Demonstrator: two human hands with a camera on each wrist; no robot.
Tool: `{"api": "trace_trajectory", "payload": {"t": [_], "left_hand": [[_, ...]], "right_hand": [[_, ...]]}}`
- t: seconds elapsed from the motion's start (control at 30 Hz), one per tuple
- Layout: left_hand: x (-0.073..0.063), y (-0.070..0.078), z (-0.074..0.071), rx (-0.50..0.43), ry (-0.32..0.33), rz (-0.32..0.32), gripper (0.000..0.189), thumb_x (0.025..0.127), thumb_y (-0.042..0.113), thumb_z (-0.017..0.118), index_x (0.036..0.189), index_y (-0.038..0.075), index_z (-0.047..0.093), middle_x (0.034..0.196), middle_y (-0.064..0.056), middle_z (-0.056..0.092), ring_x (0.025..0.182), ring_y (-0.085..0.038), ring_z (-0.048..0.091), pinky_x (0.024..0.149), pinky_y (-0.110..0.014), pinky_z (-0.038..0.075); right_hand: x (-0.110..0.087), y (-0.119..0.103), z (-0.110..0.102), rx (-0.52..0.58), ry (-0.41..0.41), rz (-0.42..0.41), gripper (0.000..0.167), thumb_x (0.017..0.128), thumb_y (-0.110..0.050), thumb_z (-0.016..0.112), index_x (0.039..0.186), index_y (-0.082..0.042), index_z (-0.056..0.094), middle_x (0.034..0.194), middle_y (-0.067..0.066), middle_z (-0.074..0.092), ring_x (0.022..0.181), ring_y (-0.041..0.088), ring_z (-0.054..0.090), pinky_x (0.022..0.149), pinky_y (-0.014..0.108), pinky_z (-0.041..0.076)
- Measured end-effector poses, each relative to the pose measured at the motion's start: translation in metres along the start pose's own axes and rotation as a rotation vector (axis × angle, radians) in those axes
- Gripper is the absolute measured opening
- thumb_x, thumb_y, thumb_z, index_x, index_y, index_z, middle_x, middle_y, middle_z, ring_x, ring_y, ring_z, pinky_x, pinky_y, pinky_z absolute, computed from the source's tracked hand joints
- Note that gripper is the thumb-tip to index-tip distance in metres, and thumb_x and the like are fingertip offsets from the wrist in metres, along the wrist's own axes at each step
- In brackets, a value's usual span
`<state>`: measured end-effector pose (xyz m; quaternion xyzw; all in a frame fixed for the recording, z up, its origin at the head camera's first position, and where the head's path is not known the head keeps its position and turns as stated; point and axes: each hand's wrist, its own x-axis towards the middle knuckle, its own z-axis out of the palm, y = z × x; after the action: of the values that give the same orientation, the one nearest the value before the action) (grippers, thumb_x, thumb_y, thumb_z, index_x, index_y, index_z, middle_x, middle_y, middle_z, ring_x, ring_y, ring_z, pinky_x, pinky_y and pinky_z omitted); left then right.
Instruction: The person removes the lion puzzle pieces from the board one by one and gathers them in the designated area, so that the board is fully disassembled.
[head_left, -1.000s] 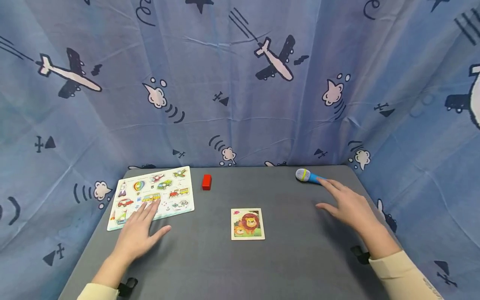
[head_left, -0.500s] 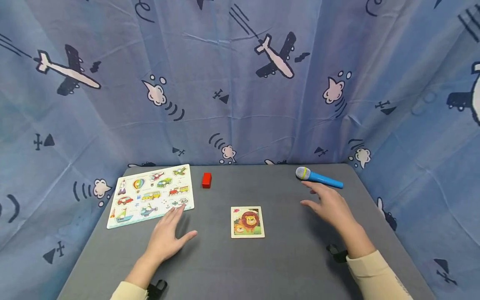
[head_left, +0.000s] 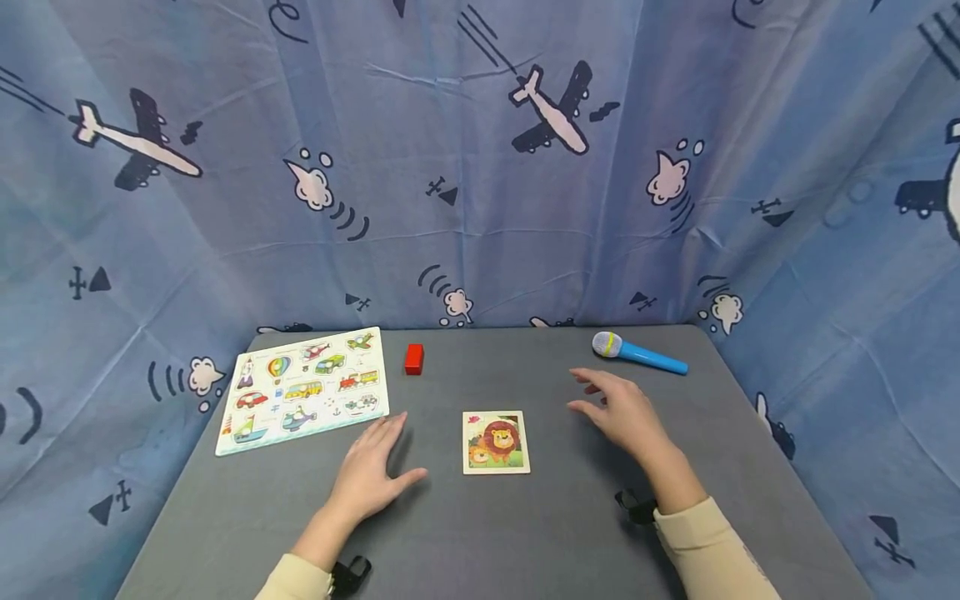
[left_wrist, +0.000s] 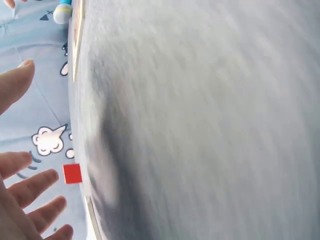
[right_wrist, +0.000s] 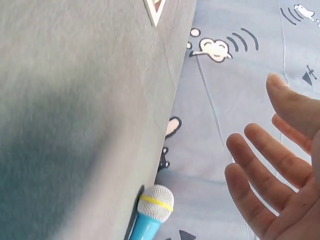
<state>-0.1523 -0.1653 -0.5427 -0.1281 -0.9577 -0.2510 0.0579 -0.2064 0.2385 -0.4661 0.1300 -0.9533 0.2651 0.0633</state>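
Note:
A square lion picture puzzle lies flat near the middle of the table, between the two hands. My left hand hovers to its left with fingers extended, thumb spread toward it, holding nothing. To the right of the puzzle is my right hand, its fingers slightly bent and nothing in its grasp. Behind that hand lies a blue toy microphone with a grey head, seen also in the right wrist view, microphone. Beyond the left hand sits a red block, and at the left a vehicle picture board.
The grey table ends at a blue curtain printed with planes and clouds, which rises behind it and at both sides. A black strap is on the left wrist and another strap on the right.
Both hands have moved inward toward the lion puzzle. The left came off the vehicle board's area and the right moved away from the microphone. The objects stay where they were.

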Motion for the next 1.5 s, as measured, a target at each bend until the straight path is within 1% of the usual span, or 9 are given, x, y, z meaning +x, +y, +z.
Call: {"api": "trace_trajectory", "payload": {"t": [0.3, 0.47, 0.57, 0.67, 0.87, 1.03, 1.2, 1.4, 1.5], "left_hand": [[0.013, 0.019, 0.017, -0.037, -0.052, -0.007, 0.091, 0.078, 0.056, 0.080, 0.153, 0.015, 0.047, 0.153, -0.008, 0.051, 0.147, -0.039, 0.036, 0.116, -0.063, 0.031], [0.018, 0.026, 0.025, -0.051, -0.099, 0.020, 0.090, 0.079, 0.055, 0.080, 0.152, 0.014, 0.048, 0.155, -0.004, 0.049, 0.148, -0.041, 0.034, 0.118, -0.061, 0.028], [0.021, 0.030, 0.030, -0.061, -0.123, 0.016, 0.092, 0.078, 0.056, 0.081, 0.152, 0.013, 0.048, 0.156, -0.004, 0.048, 0.149, -0.041, 0.033, 0.119, -0.061, 0.027], [0.024, 0.034, 0.035, -0.066, -0.149, 0.008, 0.094, 0.077, 0.057, 0.081, 0.152, 0.012, 0.048, 0.156, -0.006, 0.047, 0.149, -0.041, 0.031, 0.119, -0.060, 0.026], [0.030, 0.044, 0.044, -0.057, -0.223, -0.020, 0.097, 0.078, 0.060, 0.079, 0.154, 0.011, 0.044, 0.161, -0.013, 0.038, 0.152, -0.043, 0.022, 0.121, -0.061, 0.022], [0.035, 0.050, 0.050, -0.009, -0.218, -0.043, 0.088, 0.084, 0.060, 0.073, 0.153, 0.013, 0.046, 0.161, -0.011, 0.039, 0.153, -0.041, 0.023, 0.121, -0.060, 0.024], [0.036, 0.056, 0.052, 0.060, -0.204, -0.059, 0.080, 0.088, 0.060, 0.068, 0.151, 0.015, 0.049, 0.158, -0.009, 0.045, 0.151, -0.042, 0.027, 0.119, -0.060, 0.028], [0.036, 0.058, 0.052, 0.093, -0.203, -0.057, 0.074, 0.089, 0.056, 0.069, 0.150, 0.017, 0.052, 0.158, -0.008, 0.044, 0.151, -0.041, 0.027, 0.119, -0.059, 0.029], [0.036, 0.059, 0.051, 0.095, -0.205, -0.049, 0.073, 0.090, 0.055, 0.068, 0.149, 0.017, 0.052, 0.158, -0.009, 0.044, 0.151, -0.042, 0.027, 0.118, -0.060, 0.029]], "right_hand": [[0.007, -0.014, 0.018, 0.083, 0.007, -0.044, 0.050, 0.089, -0.027, 0.079, 0.135, -0.012, 0.065, 0.125, 0.010, 0.070, 0.106, 0.027, 0.070, 0.086, 0.048, 0.059], [0.009, -0.023, 0.033, 0.085, -0.005, -0.029, 0.047, 0.090, -0.028, 0.078, 0.132, -0.012, 0.067, 0.123, 0.009, 0.071, 0.103, 0.025, 0.071, 0.085, 0.047, 0.059], [0.010, -0.027, 0.043, 0.087, -0.023, -0.016, 0.046, 0.091, -0.028, 0.077, 0.132, -0.011, 0.067, 0.122, 0.009, 0.071, 0.102, 0.025, 0.070, 0.085, 0.047, 0.059], [0.012, -0.032, 0.053, 0.107, -0.049, 0.000, 0.044, 0.091, -0.029, 0.077, 0.131, -0.011, 0.068, 0.121, 0.008, 0.072, 0.102, 0.023, 0.070, 0.086, 0.045, 0.059], [0.020, -0.041, 0.077, 0.194, -0.088, 0.005, 0.042, 0.091, -0.025, 0.077, 0.127, -0.007, 0.069, 0.109, 0.009, 0.074, 0.094, 0.020, 0.070, 0.084, 0.042, 0.059], [0.028, -0.051, 0.094, 0.251, -0.130, 0.008, 0.041, 0.090, -0.023, 0.077, 0.126, -0.005, 0.070, 0.107, 0.010, 0.074, 0.089, 0.018, 0.069, 0.080, 0.041, 0.058], [0.033, -0.061, 0.108, 0.242, -0.165, 0.008, 0.039, 0.090, -0.024, 0.078, 0.125, -0.006, 0.071, 0.105, 0.007, 0.074, 0.083, 0.014, 0.064, 0.073, 0.036, 0.056], [0.039, -0.068, 0.119, 0.232, -0.209, 0.034, 0.037, 0.091, -0.024, 0.077, 0.125, -0.008, 0.071, 0.104, 0.004, 0.073, 0.081, 0.011, 0.064, 0.074, 0.034, 0.057], [0.043, -0.070, 0.122, 0.226, -0.253, 0.055, 0.036, 0.092, -0.023, 0.076, 0.125, -0.009, 0.071, 0.103, 0.003, 0.072, 0.080, 0.011, 0.062, 0.075, 0.034, 0.056]]}}
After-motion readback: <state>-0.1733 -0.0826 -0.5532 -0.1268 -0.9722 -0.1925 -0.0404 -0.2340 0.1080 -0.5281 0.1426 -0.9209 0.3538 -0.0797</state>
